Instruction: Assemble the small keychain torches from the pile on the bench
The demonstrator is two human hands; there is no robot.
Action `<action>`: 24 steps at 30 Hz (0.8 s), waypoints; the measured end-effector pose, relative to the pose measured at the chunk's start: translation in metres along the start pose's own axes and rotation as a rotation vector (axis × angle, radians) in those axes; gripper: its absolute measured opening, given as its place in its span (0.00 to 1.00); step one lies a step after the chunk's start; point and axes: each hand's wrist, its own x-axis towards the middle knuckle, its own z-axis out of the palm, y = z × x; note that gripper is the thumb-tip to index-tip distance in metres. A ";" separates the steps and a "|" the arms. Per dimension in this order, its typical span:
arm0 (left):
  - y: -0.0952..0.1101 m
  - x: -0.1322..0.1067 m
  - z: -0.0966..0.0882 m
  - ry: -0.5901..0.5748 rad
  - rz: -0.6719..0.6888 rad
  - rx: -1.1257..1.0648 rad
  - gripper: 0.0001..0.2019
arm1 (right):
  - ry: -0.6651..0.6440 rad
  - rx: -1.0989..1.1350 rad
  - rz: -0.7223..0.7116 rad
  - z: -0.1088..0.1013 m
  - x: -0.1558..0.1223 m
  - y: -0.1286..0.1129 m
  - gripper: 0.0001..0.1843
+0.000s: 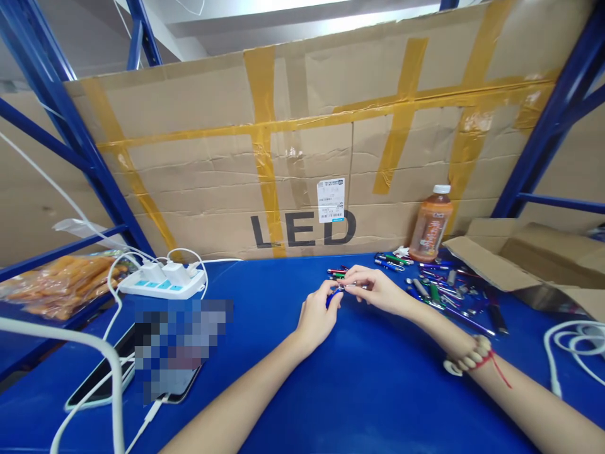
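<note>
Near the middle of the blue tabletop, my left hand (317,316) is closed around a short blue pen part (334,296), its fingers and thumb curled about it. My right hand (373,289) meets it from the right, thumb and fingertips pinched together at the top end of that part. A bit of silver shows between the fingertips, too small to name. Just behind the hands lie a few red and green pens (336,275), partly hidden by my right fingers. A loose pile of pen parts (437,293) in blue, green and silver spreads beyond my right forearm.
A bottle of orange drink (429,227) stands at the back right, beside an open cardboard box (534,258). On the left are a white power strip (163,284) with cables and two phones (179,372). A large cardboard sheet (212,189) closes off the back.
</note>
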 end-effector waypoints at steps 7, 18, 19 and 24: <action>-0.001 0.000 0.000 -0.012 0.000 -0.012 0.11 | -0.026 -0.040 0.032 -0.001 0.000 -0.001 0.17; -0.001 -0.001 0.000 -0.033 -0.001 -0.015 0.12 | -0.030 -0.054 0.050 -0.001 0.000 0.001 0.17; -0.001 0.000 0.001 -0.034 -0.001 -0.016 0.12 | -0.030 -0.053 0.053 -0.001 0.000 0.001 0.18; -0.001 0.000 0.000 -0.033 -0.012 -0.015 0.13 | -0.016 -0.069 0.046 0.001 -0.001 -0.002 0.17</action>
